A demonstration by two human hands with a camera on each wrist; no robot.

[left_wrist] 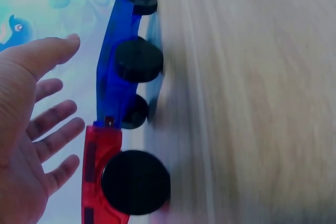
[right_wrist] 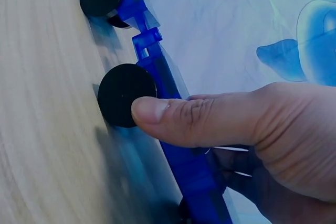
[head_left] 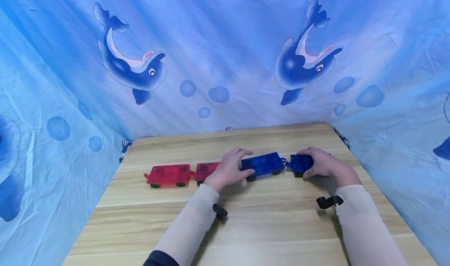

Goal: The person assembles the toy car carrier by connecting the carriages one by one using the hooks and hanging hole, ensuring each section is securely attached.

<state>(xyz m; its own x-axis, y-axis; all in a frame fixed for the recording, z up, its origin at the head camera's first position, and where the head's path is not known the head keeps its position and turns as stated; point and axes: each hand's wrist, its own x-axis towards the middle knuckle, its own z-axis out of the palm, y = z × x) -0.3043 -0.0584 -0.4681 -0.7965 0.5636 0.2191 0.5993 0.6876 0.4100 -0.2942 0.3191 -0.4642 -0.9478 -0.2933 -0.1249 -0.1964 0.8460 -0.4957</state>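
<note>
Four-wheeled toy train cars of clear plastic stand in a row on the table. At the right end my right hand [head_left: 325,163] grips a blue train car [head_left: 300,162], thumb against one black wheel [right_wrist: 123,90], fingers on its far side. Left of it stands another blue train car [head_left: 263,163]; their hooks meet or nearly so. My left hand [head_left: 230,168] hovers with spread fingers around the spot where this car's left end meets a red train car [head_left: 207,170], touching neither in the left wrist view. Another red train car [head_left: 168,175] ends the row at left.
The wooden table [head_left: 267,227] has its back edge behind the row. A blue curtain [head_left: 225,35] printed with dolphins and bubbles hangs behind and on both sides. Each wrist wears a black camera mount [head_left: 220,212].
</note>
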